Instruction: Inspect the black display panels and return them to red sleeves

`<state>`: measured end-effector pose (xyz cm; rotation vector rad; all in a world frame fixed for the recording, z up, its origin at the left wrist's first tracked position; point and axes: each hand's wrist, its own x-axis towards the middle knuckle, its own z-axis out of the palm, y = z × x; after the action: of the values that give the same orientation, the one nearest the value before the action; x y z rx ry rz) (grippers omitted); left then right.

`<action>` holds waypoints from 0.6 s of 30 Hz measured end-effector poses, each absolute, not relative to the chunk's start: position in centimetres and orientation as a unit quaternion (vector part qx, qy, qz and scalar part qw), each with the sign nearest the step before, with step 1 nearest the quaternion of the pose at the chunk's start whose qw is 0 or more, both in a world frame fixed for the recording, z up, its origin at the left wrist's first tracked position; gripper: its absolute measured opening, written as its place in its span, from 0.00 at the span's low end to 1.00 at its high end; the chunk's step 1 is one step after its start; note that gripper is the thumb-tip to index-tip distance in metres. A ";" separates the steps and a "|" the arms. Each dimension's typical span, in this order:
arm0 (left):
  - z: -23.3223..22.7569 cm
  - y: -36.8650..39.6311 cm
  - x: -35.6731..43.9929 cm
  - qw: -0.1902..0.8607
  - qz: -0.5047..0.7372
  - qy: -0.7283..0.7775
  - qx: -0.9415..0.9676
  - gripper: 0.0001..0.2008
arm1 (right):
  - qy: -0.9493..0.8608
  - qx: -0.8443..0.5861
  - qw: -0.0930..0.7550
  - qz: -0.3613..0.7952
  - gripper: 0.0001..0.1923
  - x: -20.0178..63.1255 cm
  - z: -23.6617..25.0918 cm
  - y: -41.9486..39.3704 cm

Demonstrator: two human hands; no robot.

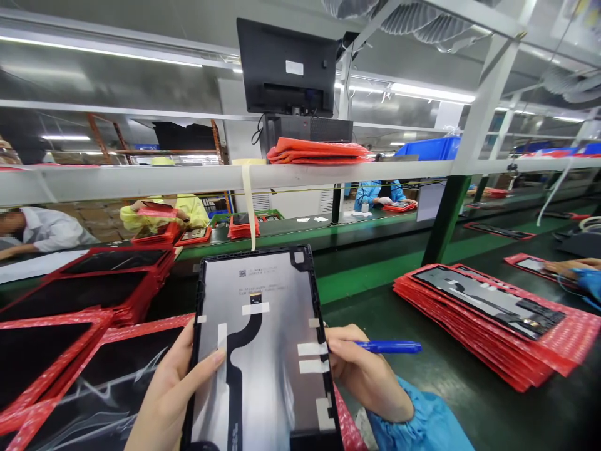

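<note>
My left hand [174,383] grips the left edge of a tablet screen assembly [270,338], its thumb lying on the silvery back. A black ribbon cable and several white tape strips show on that back, and a black frame runs round it. At the right edge my right hand [369,374] is closed, holding a blue marker pen [392,346] that points out to the right. Its fingers also touch the screen's edge; the pen's tip end is hidden. The assembly is tilted up toward me, above a piece of red bubble wrap [347,419].
Stacked screens in red bubble-wrap bags [89,351] fill the left side. Another stack [493,319] stands at right, with another person's hand [575,269] beyond it. A white rail [197,181] crosses ahead below a monitor [288,66]. A green post [446,219] stands behind the right stack.
</note>
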<state>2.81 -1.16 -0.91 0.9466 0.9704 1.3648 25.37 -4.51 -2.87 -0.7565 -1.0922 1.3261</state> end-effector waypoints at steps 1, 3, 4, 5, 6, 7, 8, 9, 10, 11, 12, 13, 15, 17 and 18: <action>-0.9 -1.2 2.8 0.568 0.583 0.417 0.404 0.38 | -0.473 -0.322 0.589 0.571 0.19 25.4 -2.9 -4.5; -0.8 -1.4 2.8 0.563 0.586 0.420 0.404 0.38 | -0.480 -0.327 0.591 0.561 0.19 25.4 -3.1 -4.6; -0.8 -1.5 2.8 0.562 0.588 0.420 0.403 0.38 | -0.479 -0.338 0.597 0.548 0.18 25.5 -3.2 -4.8; -0.8 -1.6 2.8 0.562 0.589 0.419 0.404 0.38 | -0.477 -0.357 0.607 0.526 0.16 25.5 -3.4 -5.0; -0.8 -1.6 2.8 0.560 0.589 0.418 0.406 0.37 | -0.475 -0.383 0.620 0.494 0.15 25.5 -3.5 -5.1; -0.8 -1.6 2.7 0.555 0.589 0.420 0.410 0.37 | -0.472 -0.410 0.633 0.457 0.14 25.6 -3.7 -5.3; -0.8 -1.6 2.7 0.547 0.593 0.421 0.415 0.36 | -0.471 -0.434 0.642 0.422 0.13 25.6 -3.9 -5.4; -0.8 -1.6 2.7 0.539 0.597 0.422 0.418 0.36 | -0.471 -0.451 0.645 0.399 0.13 25.6 -4.1 -5.5; -0.8 -1.6 2.7 0.533 0.600 0.423 0.420 0.36 | -0.470 -0.461 0.644 0.389 0.13 25.7 -4.3 -5.5; -0.8 -1.6 2.7 0.530 0.602 0.423 0.421 0.36 | -0.468 -0.464 0.642 0.392 0.13 25.7 -4.5 -5.5; -0.7 -1.6 2.8 0.531 0.601 0.422 0.423 0.36 | -0.465 -0.463 0.640 0.400 0.14 25.7 -4.6 -5.4; -0.7 -1.6 2.8 0.535 0.599 0.418 0.425 0.37 | -0.462 -0.460 0.639 0.408 0.14 25.8 -4.6 -5.2; -0.6 -1.8 3.0 0.537 0.597 0.406 0.436 0.35 | -0.459 -0.451 0.639 0.421 0.14 25.8 -4.4 -4.7; -0.7 -2.1 3.1 0.511 0.608 0.397 0.459 0.31 | -0.467 -0.432 0.638 0.433 0.15 25.8 -4.0 -4.2; -0.8 -2.2 3.1 0.480 0.616 0.398 0.480 0.26 | -0.474 -0.418 0.638 0.440 0.15 25.8 -3.6 -4.0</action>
<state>3.14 -2.20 -0.77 1.1716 0.9720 1.5036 25.79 -3.96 -3.62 -0.9540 -1.0828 1.0054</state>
